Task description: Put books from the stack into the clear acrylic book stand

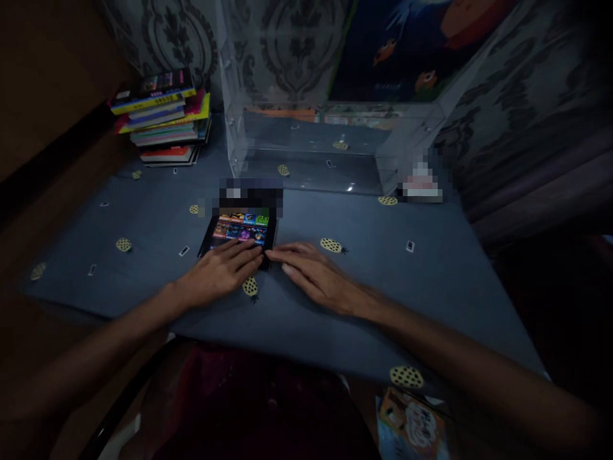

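A dark book [242,231] with a grid of small coloured pictures on its cover lies on the blue tablecloth. Its far part is blurred out by blocks. My left hand [221,267] rests flat across the near part of the book, fingers stretched out. From the other side, my right hand [316,275] reaches to the book's right edge, with its straight fingertips touching or very close to that edge. Its palm faces inward and the thumb sits a little below the fingers. Neither hand is wrapped round anything.
A stack of books [165,121] stands at the back left of the table [364,319]. Behind the book is a clear acrylic stand [306,167] with a colourful picture. A blurred-out object [421,185] sits at its right. Below the near edge lies a picture book [412,421].
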Demonstrator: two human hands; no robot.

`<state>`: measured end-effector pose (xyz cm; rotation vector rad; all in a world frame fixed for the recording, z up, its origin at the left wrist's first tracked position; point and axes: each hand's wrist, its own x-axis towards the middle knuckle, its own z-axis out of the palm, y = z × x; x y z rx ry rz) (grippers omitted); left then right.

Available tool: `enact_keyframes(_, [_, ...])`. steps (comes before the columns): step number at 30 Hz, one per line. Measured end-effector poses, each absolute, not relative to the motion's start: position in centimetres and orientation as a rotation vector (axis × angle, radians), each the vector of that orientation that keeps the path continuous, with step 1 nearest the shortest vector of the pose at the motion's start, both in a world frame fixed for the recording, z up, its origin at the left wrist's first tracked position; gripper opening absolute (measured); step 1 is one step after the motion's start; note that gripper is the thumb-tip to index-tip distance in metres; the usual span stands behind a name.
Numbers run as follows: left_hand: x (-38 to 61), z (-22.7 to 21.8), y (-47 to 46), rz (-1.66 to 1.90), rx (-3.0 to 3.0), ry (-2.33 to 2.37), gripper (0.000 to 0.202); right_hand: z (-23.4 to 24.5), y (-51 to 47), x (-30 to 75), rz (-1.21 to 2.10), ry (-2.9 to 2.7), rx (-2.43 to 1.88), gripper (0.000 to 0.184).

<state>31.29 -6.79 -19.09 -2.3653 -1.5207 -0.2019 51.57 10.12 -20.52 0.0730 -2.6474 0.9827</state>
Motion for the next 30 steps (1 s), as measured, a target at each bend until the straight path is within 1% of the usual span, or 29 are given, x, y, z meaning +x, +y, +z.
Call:
enact_keyframes(9, [31.68, -18.81, -6.42, -0.212, -2.324, -1.484, 0.025, -20.41, 10.21, 51.75, 1.089, -2.657, 0.021, 0.046])
enact_keyframes(15, [31.65, -19.03, -6.49, -0.201, -2.339, -1.577, 0.027, -20.44, 10.25, 51.76, 1.078, -2.655, 0.024, 0.046])
enact_keyframes(24, [31.7, -19.03, -6.46, -0.206, -2.332, -1.593, 0.023, -20.31, 10.17, 51.72, 1.069, -2.654, 0.063, 0.045])
enact_keyframes(27, [31.74, -19.11, -6.56, -0.222, -2.326, -1.595, 0.024, -20.14, 10.11, 51.79, 1.008, -2.668, 0.091, 0.044])
enact_keyframes(30, [31.78, -19.31, -6.69, -0.231, -2.319, -1.614, 0.024, -20.29, 9.99, 51.82, 0.837, -2.664, 0.17, 0.042])
